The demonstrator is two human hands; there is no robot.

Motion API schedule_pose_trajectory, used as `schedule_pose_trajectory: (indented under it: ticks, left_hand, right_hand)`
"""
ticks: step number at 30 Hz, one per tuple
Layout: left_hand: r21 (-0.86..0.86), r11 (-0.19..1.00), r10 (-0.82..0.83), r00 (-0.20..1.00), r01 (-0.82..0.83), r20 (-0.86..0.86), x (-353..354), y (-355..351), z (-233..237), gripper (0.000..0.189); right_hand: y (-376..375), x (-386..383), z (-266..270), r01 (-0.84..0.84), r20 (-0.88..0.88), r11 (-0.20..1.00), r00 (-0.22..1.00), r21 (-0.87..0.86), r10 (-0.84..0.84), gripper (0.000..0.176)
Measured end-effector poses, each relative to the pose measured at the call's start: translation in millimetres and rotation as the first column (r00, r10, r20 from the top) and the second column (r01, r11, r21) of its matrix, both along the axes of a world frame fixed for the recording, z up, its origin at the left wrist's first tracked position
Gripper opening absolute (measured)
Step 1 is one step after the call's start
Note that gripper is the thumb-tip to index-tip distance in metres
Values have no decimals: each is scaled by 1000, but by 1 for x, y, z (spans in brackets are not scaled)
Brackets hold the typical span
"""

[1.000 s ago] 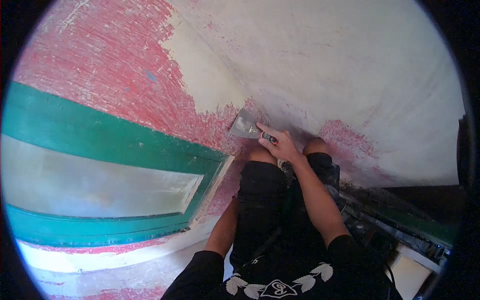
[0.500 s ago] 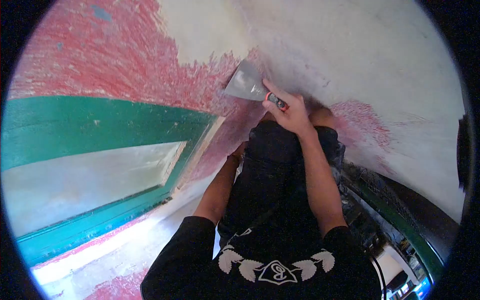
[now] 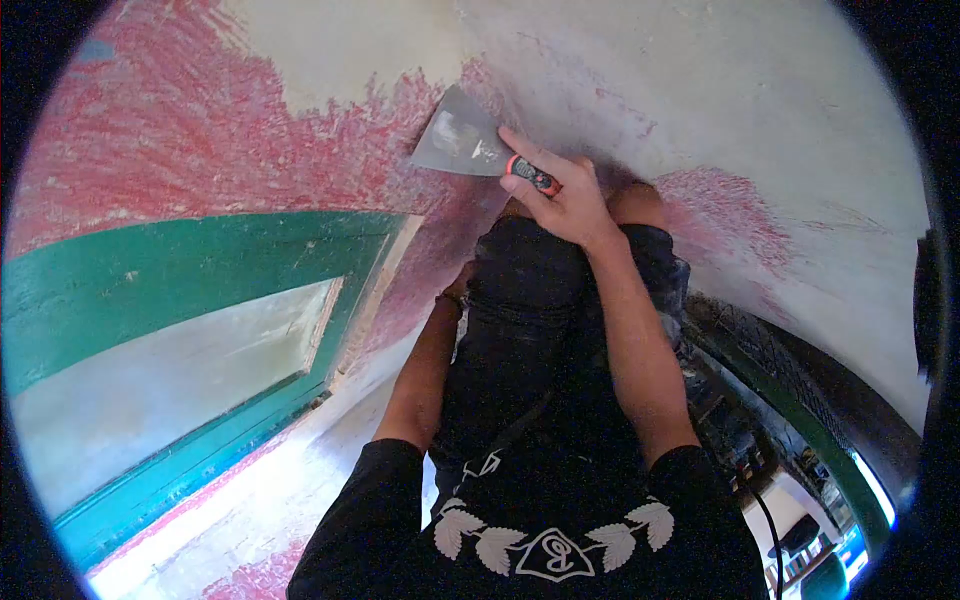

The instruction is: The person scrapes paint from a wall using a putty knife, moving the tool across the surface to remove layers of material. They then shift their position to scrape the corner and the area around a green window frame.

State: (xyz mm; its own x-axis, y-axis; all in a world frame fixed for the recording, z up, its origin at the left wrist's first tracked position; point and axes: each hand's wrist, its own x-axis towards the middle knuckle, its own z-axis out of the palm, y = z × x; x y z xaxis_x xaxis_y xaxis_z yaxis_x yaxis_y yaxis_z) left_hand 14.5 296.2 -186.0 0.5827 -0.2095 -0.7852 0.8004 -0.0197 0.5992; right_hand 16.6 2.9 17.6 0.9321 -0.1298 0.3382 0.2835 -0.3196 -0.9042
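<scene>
My right hand [image 3: 562, 195] is wrapped round the red and black handle of a wide scraper [image 3: 463, 138], with the index finger stretched along toward its blade. The blade's front edge lies at the patchy red and white wall [image 3: 220, 130], left of the hand. Beside my left knee, my left hand [image 3: 462, 282] is low and dark, mostly hidden by the leg, and its fingers cannot be made out.
A green frame [image 3: 200, 255] with a pale panel [image 3: 180, 360] stands at the left. Another red patch [image 3: 725, 215] marks the pale wall at the right. Dark and green edges, with a black cable [image 3: 768, 520], show at the lower right.
The scraper and my right hand have shifted left and slightly up in the view. The view itself has also moved a little, with the green frame's near end now further left.
</scene>
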Motion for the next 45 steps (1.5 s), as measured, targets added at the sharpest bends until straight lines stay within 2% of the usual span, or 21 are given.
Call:
schedule_pose_trajectory:
  ticks: [6,9,15,19,22,25,26,29,32,35,38,41,45]
  left_hand:
    - [-1,1000,-13,1000,13,17,10,-5,8,67]
    - [-2,1000,-4,1000,4,9,-1,-3,6,68]
    - [-7,999,-40,999,40,-15,-6,0,7,68]
    - [-10,998,-69,997,69,-15,-3,-2,12,69]
    - [-19,997,-73,997,73,-28,-11,-2,10,69]
    - [-35,995,-90,995,89,-39,-8,-5,13,69]
    - [-37,994,-100,994,98,-41,-6,-4,14,69]
    - [-33,993,-112,993,110,-43,-7,1,22,70]
    - [-20,995,-100,994,99,-47,-16,4,20,70]
    - [-16,996,-93,994,92,-53,-23,7,16,71]
    - [-23,995,-101,993,100,-53,-19,8,21,71]
    - [-21,993,-114,992,114,-51,-17,5,28,71]
    - [-29,994,-111,992,110,-57,-23,2,23,72]
  right_hand:
    - [-5,-3,18,-56,-101,998,993,28,59,57]
    - [0,-4,11,-5,-12,1000,1000,23,5,60]
    - [-2,-8,10,-2,-37,1000,999,6,2,59]
    - [-2,-4,6,24,77,1000,997,20,-25,60]
    - [-1,-10,11,24,-39,1000,999,6,-24,60]
    - [0,-9,12,21,17,999,1000,28,-21,60]
    - [-1,-9,11,16,-29,1000,999,-13,-17,60]
    - [-2,-5,5,23,112,1000,993,13,-25,61]
    - [-2,-9,9,13,-23,999,1000,-31,-14,60]
    - [-1,-9,10,-1,-20,1000,1000,-18,0,60]
    - [-3,-8,6,-22,-88,999,996,-38,19,60]
    - [-2,-6,4,1,83,1000,997,-1,-1,60]
    - [2,-7,3,32,45,999,998,8,-32,59]
